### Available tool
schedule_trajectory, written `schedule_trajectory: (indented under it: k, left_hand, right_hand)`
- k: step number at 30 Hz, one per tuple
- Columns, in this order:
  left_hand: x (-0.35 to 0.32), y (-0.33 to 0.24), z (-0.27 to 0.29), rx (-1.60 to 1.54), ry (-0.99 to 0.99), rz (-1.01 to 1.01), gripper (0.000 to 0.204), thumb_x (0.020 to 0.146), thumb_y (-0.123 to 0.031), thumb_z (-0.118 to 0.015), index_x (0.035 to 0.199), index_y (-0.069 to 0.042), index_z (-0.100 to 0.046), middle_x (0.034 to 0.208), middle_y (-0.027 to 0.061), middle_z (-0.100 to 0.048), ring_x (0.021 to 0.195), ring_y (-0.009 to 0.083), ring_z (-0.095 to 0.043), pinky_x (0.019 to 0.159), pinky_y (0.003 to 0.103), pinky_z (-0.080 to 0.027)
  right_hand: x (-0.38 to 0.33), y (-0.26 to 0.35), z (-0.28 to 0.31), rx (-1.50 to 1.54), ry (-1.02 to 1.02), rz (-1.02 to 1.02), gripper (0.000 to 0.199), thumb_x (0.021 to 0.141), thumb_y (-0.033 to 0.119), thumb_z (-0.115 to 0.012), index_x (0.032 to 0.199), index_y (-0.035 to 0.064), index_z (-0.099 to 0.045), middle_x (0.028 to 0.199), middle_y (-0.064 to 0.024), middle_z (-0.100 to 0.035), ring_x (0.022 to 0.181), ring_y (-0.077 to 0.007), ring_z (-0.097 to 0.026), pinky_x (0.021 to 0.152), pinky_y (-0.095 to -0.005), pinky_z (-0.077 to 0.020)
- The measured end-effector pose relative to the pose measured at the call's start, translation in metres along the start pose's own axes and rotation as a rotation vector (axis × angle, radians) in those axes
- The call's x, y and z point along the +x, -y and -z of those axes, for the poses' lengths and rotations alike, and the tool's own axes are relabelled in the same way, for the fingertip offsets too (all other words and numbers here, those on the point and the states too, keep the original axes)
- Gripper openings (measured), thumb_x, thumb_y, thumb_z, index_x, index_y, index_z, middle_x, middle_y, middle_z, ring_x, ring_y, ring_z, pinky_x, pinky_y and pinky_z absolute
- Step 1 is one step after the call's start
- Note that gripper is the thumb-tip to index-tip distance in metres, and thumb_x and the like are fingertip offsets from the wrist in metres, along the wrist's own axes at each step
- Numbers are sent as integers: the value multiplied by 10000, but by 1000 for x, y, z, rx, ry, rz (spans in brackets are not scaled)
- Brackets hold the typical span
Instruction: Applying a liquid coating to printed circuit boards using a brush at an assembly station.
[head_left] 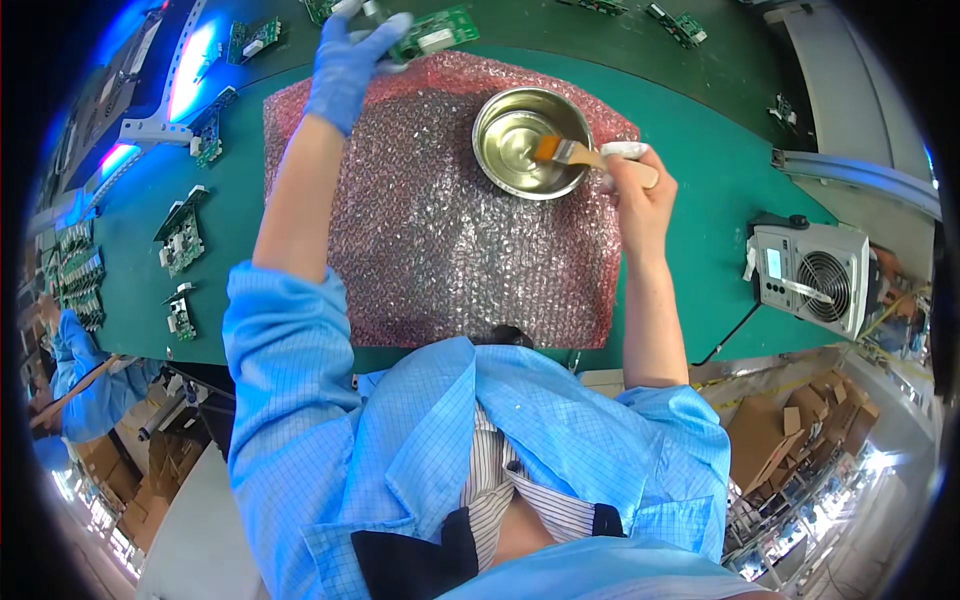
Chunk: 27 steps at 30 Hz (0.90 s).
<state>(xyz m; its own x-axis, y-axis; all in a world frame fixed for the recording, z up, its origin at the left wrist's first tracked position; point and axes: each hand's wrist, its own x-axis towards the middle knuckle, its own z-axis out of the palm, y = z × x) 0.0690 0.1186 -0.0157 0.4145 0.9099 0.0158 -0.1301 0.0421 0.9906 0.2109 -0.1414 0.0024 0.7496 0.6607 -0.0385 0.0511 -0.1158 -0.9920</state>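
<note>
My left hand (347,62), in a blue glove, reaches to the far edge of the pink bubble wrap sheet (440,240) and grips a green circuit board (437,32) by its near end. My bare right hand (637,185) holds a small brush (572,152) by its pale handle. The brush's orange bristles dip into a round steel bowl (527,140) that stands on the bubble wrap at its far right.
The green bench mat (720,190) carries more circuit boards (181,235) along the left and at the far edge. A grey fan unit (812,275) stands at the right. Another person in a blue coat (85,385) works at the far left. Cardboard boxes lie on the floor at the right.
</note>
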Motion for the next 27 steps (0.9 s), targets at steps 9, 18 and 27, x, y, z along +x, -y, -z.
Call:
schedule_trajectory:
  k: [9,18,27]
  left_hand:
    - [-62,20,81,-901,22,617,220,778,-217,-583,941,-80,-527,869,118,-579,700,238,-582,516,329,-502]
    - [-113,-12,46,-400,260,474,408,743,-172,-618,1099,-57,-454,948,105,-544,811,206,-576,646,281,-536]
    - [-126,-28,46,-46,567,382,529,719,-190,-651,1173,-52,-416,919,83,-555,804,140,-567,657,228,-506]
  right_hand:
    - [-15,29,38,11,-74,-14,88,753,109,-533,772,27,-561,581,5,-507,489,-37,-456,410,-163,-309]
    - [-36,47,28,16,-46,114,119,775,122,-536,820,16,-564,600,1,-504,511,-49,-454,427,-173,-300]
    - [-43,66,-2,-59,488,220,277,792,220,-576,990,27,-564,765,15,-552,670,-43,-484,556,-171,-370]
